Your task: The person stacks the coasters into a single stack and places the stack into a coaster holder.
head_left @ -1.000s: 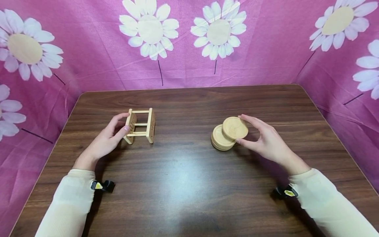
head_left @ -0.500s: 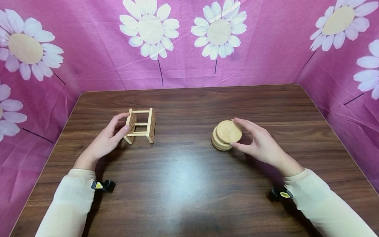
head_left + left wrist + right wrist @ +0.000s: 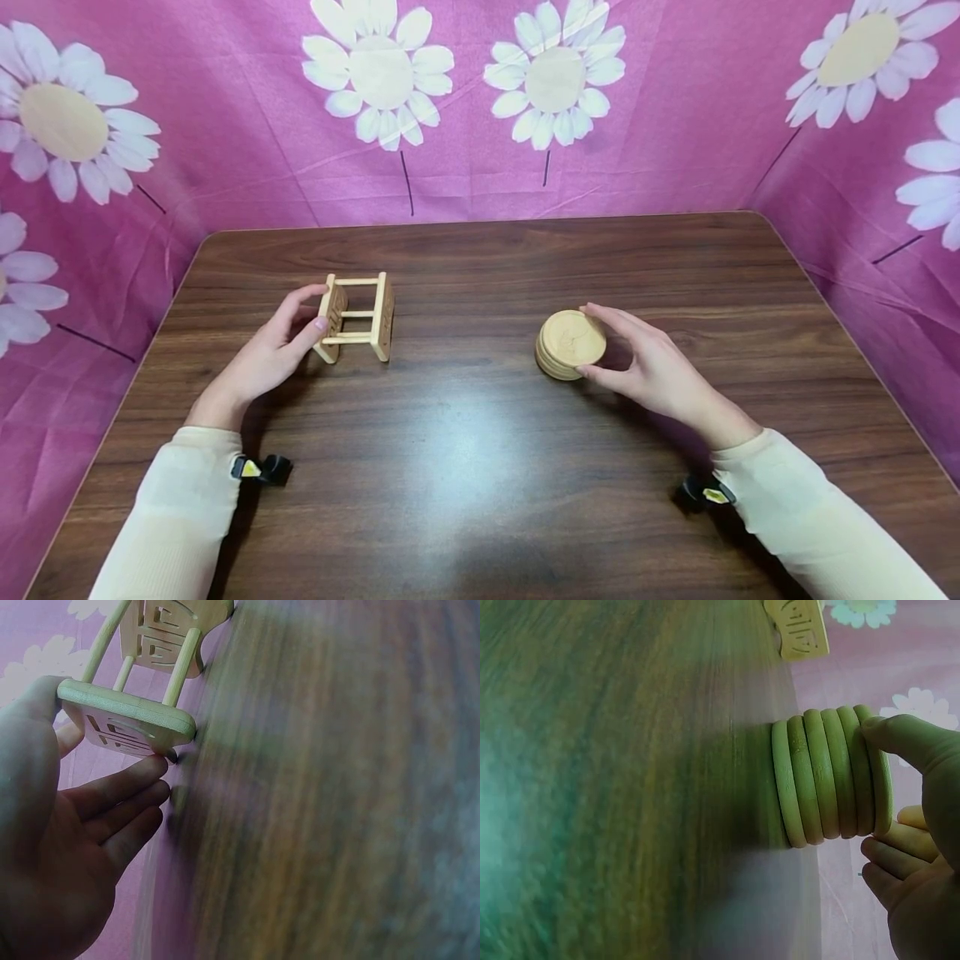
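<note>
On the left of the table stands a small light-wood coaster holder [image 3: 381,321], two carved side panels joined by thin rods. My left hand [image 3: 262,358] grips its near-left panel between thumb and fingers; the left wrist view shows the carved panel [image 3: 124,724] at the fingertips. To the right is a stack of several round wooden coasters [image 3: 825,780]. My right hand [image 3: 663,371] pinches the top coaster [image 3: 573,337] by its right edge, thumb in front and fingers behind. That coaster lies flat over the stack, shifted slightly to the right of those below.
A dark wood-grain table [image 3: 450,467] carries both things, with a wide stretch of tabletop between them. Behind and at both sides hangs a pink cloth [image 3: 465,183] printed with white daisies. A black wrist camera [image 3: 276,471] sits under the left wrist.
My right hand has moved left and slightly toward me, bringing the held coaster from the stack's upper right side onto its top. The left hand and the holder have stayed put.
</note>
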Demonstrator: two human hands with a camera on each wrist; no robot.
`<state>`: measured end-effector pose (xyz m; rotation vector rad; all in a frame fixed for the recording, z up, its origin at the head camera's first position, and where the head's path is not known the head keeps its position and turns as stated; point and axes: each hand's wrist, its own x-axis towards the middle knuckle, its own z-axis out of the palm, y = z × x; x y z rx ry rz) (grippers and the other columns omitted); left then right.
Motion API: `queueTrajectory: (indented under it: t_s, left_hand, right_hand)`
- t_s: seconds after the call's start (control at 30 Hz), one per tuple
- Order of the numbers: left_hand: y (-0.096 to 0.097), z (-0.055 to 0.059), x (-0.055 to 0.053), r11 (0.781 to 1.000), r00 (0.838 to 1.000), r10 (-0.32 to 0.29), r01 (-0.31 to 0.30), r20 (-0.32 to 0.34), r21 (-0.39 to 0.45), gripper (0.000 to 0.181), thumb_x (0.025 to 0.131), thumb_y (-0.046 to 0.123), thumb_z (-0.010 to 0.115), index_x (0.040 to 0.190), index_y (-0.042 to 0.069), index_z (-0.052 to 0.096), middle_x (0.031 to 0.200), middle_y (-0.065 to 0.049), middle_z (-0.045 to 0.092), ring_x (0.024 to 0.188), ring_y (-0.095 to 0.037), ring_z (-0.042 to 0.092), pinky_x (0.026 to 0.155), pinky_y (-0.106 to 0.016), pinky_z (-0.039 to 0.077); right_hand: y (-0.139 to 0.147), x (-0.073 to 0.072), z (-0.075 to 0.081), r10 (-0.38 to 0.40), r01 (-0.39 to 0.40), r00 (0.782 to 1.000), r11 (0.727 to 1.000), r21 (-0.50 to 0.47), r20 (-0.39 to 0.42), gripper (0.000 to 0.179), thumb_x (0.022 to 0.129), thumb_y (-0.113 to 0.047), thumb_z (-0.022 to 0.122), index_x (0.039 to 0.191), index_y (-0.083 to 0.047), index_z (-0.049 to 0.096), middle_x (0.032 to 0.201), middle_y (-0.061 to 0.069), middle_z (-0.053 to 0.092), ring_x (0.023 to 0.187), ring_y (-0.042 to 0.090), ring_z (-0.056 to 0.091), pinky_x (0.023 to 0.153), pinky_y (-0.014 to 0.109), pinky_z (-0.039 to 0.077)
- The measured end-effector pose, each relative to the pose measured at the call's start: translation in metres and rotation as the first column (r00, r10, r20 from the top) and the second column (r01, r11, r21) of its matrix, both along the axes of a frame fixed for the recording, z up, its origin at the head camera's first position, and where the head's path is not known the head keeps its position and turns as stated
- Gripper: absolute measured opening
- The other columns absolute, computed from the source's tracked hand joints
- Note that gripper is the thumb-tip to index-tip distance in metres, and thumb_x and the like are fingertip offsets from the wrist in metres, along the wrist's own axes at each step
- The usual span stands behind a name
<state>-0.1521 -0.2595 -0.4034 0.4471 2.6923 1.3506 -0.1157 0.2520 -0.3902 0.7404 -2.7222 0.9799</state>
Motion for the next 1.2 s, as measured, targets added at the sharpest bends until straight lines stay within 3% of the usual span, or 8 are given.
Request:
queueTrajectory:
  t_s: [0.53,0.8,1.0,1.2]
  left_hand:
    - [0.000,0.001,0.000,1.000,1.000,-0.003,0.003,-0.008,-0.008,0.050,0.115,0.022,0.051,0.163,0.016,0.036,0.141,-0.032,0.064,0.116,0.007,0.056,0.096,-0.007,0.041]
    - [-0.001,0.002,0.001,0.999,1.000,-0.010,0.010,-0.004,-0.043,0.051,0.116,0.023,0.049,0.165,0.016,0.035,0.143,-0.032,0.062,0.131,-0.037,0.060,0.098,-0.010,0.039]
    - [-0.003,0.002,0.002,1.000,0.998,-0.012,0.010,-0.062,-0.028,0.049,0.117,0.021,0.045,0.165,0.010,0.035,0.147,-0.031,0.058,0.128,-0.017,0.057,0.102,-0.001,0.033]
    - [0.000,0.006,0.003,0.998,0.987,0.045,-0.039,-0.157,0.041,0.048,0.115,0.014,0.051,0.160,0.000,0.041,0.151,-0.031,0.054,0.135,-0.028,0.052,0.108,0.000,0.031]
  right_hand:
    - [-0.001,0.000,-0.002,0.024,-0.024,0.999,1.000,-0.006,-0.024,0.078,0.082,-0.003,0.092,0.151,0.004,0.056,0.149,0.025,0.064,0.136,0.046,0.061,0.114,0.001,0.023]
    - [0.001,0.000,-0.002,0.027,-0.027,1.000,0.999,-0.019,0.013,0.081,0.084,-0.005,0.091,0.155,0.001,0.053,0.153,0.021,0.062,0.139,0.045,0.059,0.114,0.002,0.024]
    - [0.004,-0.001,-0.001,0.024,-0.019,0.996,0.998,-0.068,0.087,0.080,0.086,-0.008,0.091,0.156,-0.002,0.053,0.156,0.018,0.061,0.143,0.044,0.056,0.114,0.001,0.025]
    - [0.009,-0.002,0.000,0.017,-0.005,0.988,0.997,-0.080,0.151,0.079,0.088,-0.010,0.090,0.157,0.000,0.052,0.157,0.019,0.060,0.145,0.045,0.053,0.114,0.001,0.025]
